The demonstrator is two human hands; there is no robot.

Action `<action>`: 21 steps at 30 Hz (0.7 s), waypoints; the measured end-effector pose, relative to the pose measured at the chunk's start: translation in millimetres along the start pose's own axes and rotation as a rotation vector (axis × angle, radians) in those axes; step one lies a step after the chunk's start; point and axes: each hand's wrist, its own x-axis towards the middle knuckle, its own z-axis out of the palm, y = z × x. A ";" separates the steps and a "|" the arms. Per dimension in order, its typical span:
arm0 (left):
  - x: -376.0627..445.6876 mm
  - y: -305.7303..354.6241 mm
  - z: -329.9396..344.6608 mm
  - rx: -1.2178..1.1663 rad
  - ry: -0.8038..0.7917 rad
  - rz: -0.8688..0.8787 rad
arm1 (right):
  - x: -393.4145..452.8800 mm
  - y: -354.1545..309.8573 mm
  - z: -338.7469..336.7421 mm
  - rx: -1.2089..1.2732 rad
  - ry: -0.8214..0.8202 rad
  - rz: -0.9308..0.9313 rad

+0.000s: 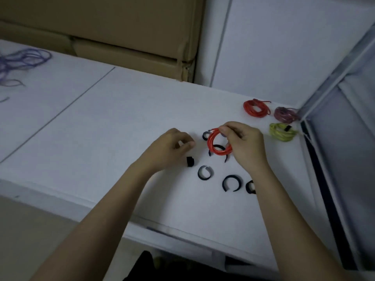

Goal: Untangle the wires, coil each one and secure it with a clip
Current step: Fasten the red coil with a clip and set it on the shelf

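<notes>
Head view puts my right hand (242, 145) over the middle of the white table (125, 110), thumb and fingertips pinched on the top of a red coil (215, 144) so the loops hang together as one ring rather than springing apart. I judge that pinch is there to keep the coil closed until something binds it.

My left hand (172, 149) sits just left of the coil, fingers curled toward the thumb with a narrow gap between them. Whether it grips anything I cannot tell; the tips are blurred. A small black clip (190, 161) lies just below those fingertips, and I read the hand as going for it.

Under the hanging coil lies an opened black strap (218, 148), partly hidden by the ring. Toward me from the fingers, more black clips lie spread apart: one curled ring (205, 173), one open C (232, 183) and one at my right wrist (250, 187). Another peeks out just beyond the coil (206, 135). They seem laid out singly so each is easy to take.

Beyond my right hand, near the corner, rest three coiled wires: red (256, 108), purple (286, 114) and yellow-green (282, 132), the last with a black band on it. Far off to the left, a bluish tangle (22, 61) remains loose.
</notes>
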 end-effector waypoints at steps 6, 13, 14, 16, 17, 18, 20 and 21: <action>-27.3 -2.1 7.2 0.048 -0.096 -0.060 | 4.0 -5.3 12.6 0.035 -0.142 -0.031; -16.4 0.6 8.3 -0.112 0.042 -0.074 | 11.9 -8.4 8.1 0.191 -0.097 -0.006; -11.7 1.9 7.2 -0.189 0.069 -0.079 | 14.4 -7.4 5.3 0.244 -0.071 0.016; -1.1 6.9 6.2 -0.360 0.109 -0.080 | 19.8 -4.3 -0.2 0.341 -0.044 0.068; 5.4 9.8 6.7 -0.440 0.124 -0.080 | 22.6 -2.5 -1.9 0.378 -0.046 0.085; 12.2 12.5 8.1 -0.512 0.133 -0.080 | 25.0 -1.0 -2.5 0.403 -0.052 0.096; 27.4 17.3 12.2 -0.615 0.137 -0.085 | 29.0 1.7 -0.9 0.420 -0.060 0.108; 35.1 18.2 15.0 -0.651 0.135 -0.082 | 30.4 3.3 0.8 0.423 -0.060 0.108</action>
